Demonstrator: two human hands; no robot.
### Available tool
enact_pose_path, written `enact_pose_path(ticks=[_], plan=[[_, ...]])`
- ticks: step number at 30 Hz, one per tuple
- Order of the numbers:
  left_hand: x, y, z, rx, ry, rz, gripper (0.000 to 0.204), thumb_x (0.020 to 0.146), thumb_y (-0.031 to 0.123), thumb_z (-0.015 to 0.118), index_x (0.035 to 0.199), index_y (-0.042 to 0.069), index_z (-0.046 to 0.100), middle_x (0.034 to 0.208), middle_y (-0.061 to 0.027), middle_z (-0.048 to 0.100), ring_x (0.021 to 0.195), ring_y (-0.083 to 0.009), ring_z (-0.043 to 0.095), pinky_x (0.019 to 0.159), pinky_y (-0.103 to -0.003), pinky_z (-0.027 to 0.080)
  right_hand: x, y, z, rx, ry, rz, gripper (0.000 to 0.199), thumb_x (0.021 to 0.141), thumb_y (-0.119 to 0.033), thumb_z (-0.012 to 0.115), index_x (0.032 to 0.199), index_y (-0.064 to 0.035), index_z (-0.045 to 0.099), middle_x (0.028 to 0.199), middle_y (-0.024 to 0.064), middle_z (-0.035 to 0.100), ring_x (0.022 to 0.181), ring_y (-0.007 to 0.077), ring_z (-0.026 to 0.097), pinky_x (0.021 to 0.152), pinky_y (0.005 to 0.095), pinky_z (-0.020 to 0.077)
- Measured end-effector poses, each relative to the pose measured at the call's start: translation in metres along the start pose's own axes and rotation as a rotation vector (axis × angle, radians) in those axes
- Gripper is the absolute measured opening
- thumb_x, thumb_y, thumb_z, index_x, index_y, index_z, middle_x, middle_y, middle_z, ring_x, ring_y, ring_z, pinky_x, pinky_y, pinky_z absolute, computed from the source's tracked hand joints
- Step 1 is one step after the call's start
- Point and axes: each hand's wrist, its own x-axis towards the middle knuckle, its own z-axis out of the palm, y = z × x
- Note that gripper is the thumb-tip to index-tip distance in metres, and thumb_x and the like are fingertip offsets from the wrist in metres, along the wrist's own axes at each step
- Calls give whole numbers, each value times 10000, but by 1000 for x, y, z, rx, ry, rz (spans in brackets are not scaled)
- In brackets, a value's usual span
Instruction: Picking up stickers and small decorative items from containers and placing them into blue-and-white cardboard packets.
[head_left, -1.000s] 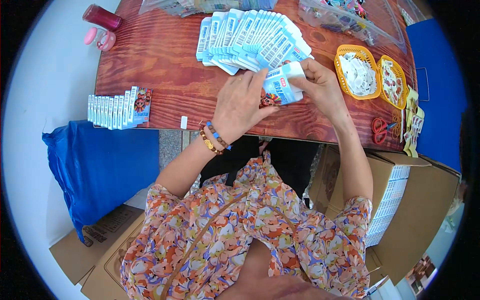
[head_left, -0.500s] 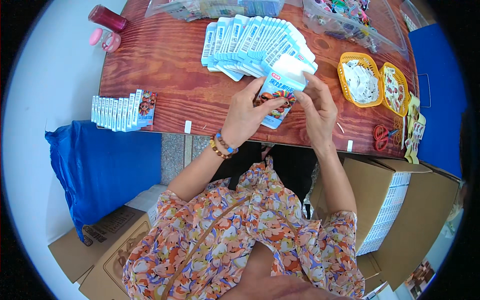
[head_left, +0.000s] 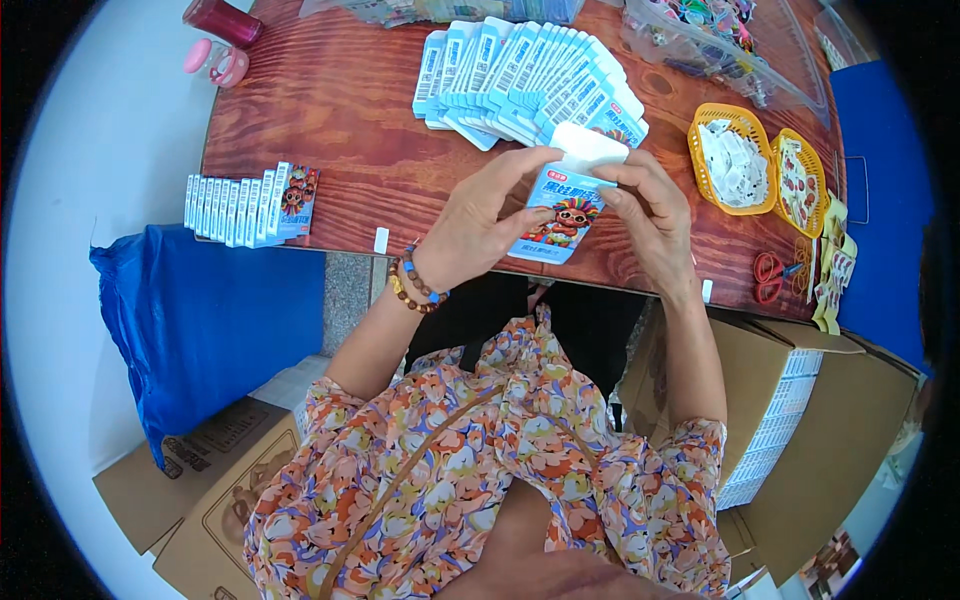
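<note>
Between my two hands, above the table's near edge, is a small light-blue carton (head_left: 562, 218) with a cartoon figure on its front. Its white top flap (head_left: 590, 146) stands up, unfolded. My left hand (head_left: 490, 205) grips the carton's left side, thumb across the front and index finger up at the flap. With thumb and fingers bent, my right hand (head_left: 650, 208) pinches the upper right corner at the flap's base. Behind them lies a fanned pile of flat, similar cartons (head_left: 525, 80). A row of filled-out cartons (head_left: 235, 208) stands at the left table edge.
On the right are yellow baskets (head_left: 735, 205) with white pieces and printed pieces, plus red-handled scissors (head_left: 768, 278). Clear plastic bins (head_left: 740, 75) stand at the back. A dark red bottle (head_left: 222, 22) and pink-lidded jar (head_left: 215, 62) sit far left. Cardboard boxes (head_left: 780, 420) flank me below.
The carton's flap now shows more fully upright, with my left index finger moved up to it. My right fingers have curled in at the top corner. The whole view has shifted slightly.
</note>
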Motion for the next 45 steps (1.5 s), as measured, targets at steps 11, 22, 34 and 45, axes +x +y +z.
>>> enact_pose_path(ticks=[11, 22, 34, 45], plan=[[-8, -2, 4, -335, -84, -205, 527, 889, 83, 709, 1367, 97, 486, 1101, -98, 632, 981, -172, 660, 831, -324, 570, 10, -30, -9, 211, -48, 245, 233, 990, -102, 609, 1203, -13, 634, 1103, 52, 676, 988, 105, 608, 907, 282, 483], [-14, -5, 6, -325, -100, -141, 606, 887, 51, 698, 1405, 88, 386, 1076, -105, 629, 1001, -195, 670, 835, -349, 570, 20, -34, -20, 175, -236, 450, 208, 923, 21, 650, 1116, 9, 727, 1019, 52, 737, 924, 89, 656, 837, 251, 528], [-10, 0, 10, -197, -89, -237, 671, 871, 35, 702, 1451, 105, 371, 1036, -117, 662, 930, -205, 700, 792, -363, 568, 22, -51, -13, -253, -302, 388, 236, 912, 2, 668, 1141, -6, 728, 1055, 109, 757, 955, 126, 700, 851, 270, 554], [-14, -17, 23, -500, -37, -211, 576, 876, 0, 685, 1412, 103, 500, 1157, -81, 660, 970, -138, 678, 840, -314, 576, -12, -30, -12, -204, -151, 176, 392, 863, 49, 690, 1247, -32, 676, 1231, 124, 685, 1067, 190, 678, 890, 304, 555]])
